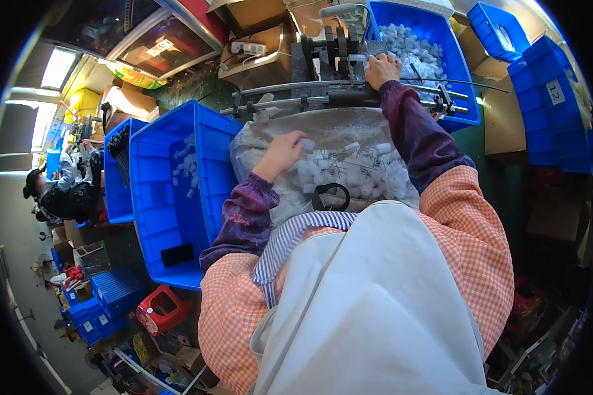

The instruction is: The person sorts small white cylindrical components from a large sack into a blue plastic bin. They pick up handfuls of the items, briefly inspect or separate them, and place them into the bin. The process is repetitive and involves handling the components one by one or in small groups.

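Note:
My left hand (282, 157) is closed in a pinch at the left edge of a heap of small translucent white plastic pieces (369, 172); a blurred white plastic piece (306, 144) shows at its fingertips. The heap lies on a whitish plastic sheet (254, 146) in front of me, some pieces with thin wires or pins. My right hand (383, 71) reaches up to a dark bench machine (336, 56). Its fingers are curled against a small pale part (358, 58) at the machine's right side; what they grip is mostly hidden. A black ring-shaped thing (331, 197) sits at the heap's near edge.
Metal rods (296, 89) run across below the machine. A blue bin (464, 85) of white pieces stands behind my right hand. To the left is another blue bin (201, 151) holding white pieces and a black flat object (177, 255). Another person (72, 187) is at far left.

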A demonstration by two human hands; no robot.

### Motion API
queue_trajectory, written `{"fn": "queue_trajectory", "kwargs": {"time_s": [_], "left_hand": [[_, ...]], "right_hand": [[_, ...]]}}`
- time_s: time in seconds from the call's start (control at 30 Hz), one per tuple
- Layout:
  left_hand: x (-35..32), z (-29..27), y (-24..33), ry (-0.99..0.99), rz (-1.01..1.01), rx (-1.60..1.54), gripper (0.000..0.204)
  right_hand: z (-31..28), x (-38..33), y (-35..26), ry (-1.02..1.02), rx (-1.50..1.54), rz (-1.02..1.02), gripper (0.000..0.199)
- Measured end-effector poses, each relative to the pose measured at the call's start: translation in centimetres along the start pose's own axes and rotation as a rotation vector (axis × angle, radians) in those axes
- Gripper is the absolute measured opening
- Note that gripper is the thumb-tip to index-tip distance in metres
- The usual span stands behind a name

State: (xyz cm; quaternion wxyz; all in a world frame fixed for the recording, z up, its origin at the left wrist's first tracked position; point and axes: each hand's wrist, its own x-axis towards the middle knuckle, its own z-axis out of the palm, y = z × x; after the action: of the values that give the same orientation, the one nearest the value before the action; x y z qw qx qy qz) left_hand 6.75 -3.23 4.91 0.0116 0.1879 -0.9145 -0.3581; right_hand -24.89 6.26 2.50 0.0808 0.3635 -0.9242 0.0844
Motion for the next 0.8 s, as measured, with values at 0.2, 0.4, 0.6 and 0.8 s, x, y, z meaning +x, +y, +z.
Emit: {"fn": "queue_trajectory", "kwargs": {"time_s": [0.2,0.4,0.6,0.8], "left_hand": [[0.7,-1.0,0.7,0.106,0.065,-0.086,0.025],[1.0,-1.3,2.8,0.138,0.094,-0.113,0.025],[2.8,-0.4,6.1,0.107,0.167,-0.28,0.025],[4.3,0.6,8.9,0.196,0.138,-0.394,0.026]], "right_hand": [[0.4,2.2,4.2,-0.095,0.036,-0.022,0.022],[-4.4,3.7,7.1,-0.139,-0.194,0.178,0.024],[-8.1,-3.1,7.0,0.07,0.16,-0.067,0.031],[-7.3,-8.3,-0.6,-0.576,0.922,-0.569,0.028]]}}
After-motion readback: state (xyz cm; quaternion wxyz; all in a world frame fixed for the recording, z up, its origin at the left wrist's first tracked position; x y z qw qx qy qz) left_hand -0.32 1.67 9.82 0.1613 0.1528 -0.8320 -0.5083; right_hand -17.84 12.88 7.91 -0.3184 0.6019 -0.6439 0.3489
